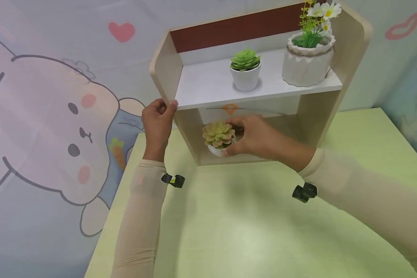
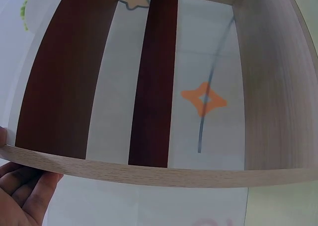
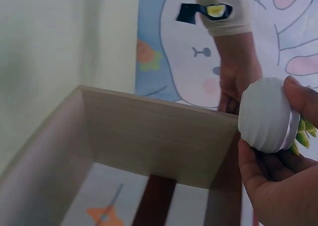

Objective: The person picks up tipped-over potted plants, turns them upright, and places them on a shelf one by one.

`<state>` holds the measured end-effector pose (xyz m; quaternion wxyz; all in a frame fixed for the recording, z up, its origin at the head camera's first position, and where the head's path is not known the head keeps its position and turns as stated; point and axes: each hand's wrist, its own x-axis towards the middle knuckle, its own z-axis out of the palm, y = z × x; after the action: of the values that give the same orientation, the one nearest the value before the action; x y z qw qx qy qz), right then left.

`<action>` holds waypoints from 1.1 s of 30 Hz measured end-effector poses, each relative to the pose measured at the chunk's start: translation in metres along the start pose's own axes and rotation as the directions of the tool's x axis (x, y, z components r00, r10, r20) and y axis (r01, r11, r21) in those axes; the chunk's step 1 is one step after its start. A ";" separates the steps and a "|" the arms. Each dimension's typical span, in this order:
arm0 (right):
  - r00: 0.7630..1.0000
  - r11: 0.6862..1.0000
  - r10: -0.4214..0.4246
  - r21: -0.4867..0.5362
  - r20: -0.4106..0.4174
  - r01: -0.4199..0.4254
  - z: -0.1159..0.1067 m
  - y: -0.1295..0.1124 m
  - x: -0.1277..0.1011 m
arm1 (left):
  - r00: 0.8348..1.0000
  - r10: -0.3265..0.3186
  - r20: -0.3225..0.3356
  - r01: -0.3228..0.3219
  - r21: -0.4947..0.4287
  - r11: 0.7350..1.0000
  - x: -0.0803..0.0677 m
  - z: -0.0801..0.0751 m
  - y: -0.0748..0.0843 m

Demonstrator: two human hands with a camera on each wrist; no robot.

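While held, small succulent pot point(image 1: 218, 138) sits between right-hand fingers point(image 1: 233, 150).

No readable text, labels, brands or numbers on anything in view.

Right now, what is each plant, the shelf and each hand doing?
Wooden shelf: upright on the green table, steadied at its left side.
Left hand: grips the shelf's left side panel.
Right hand: holds the pinkish succulent pot.
Pinkish succulent pot: upright at the lower compartment's front.
Green succulent pot: upright on the upper shelf.
Daisy pot: upright on the upper shelf, right.
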<state>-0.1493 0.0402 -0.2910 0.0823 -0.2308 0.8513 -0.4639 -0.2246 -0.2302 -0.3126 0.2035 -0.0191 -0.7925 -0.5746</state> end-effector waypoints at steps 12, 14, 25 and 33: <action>0.997 0.996 0.071 -0.047 -0.043 -0.073 -0.025 -0.050 0.049 | 1.000 -0.017 -0.003 0.017 0.045 0.999 0.002 -0.002 0.001; 0.994 0.995 0.083 -0.053 -0.067 -0.086 -0.025 -0.053 0.056 | 1.000 -0.014 0.002 0.014 0.053 0.999 0.002 -0.002 0.001; 0.976 0.995 0.055 -0.068 -0.212 -0.071 -0.017 -0.057 0.097 | 1.000 -0.025 0.013 0.024 0.050 0.998 0.002 -0.002 0.001; 0.960 0.989 0.143 -0.007 -0.239 -0.149 -0.014 -0.053 0.117 | 1.000 -0.015 0.022 0.014 0.071 0.997 0.003 -0.003 0.001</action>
<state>-0.2402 -0.0292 -0.2308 0.0106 -0.1112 0.8755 -0.4701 -0.2257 -0.2332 -0.3099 0.1911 -0.0125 -0.8147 -0.5473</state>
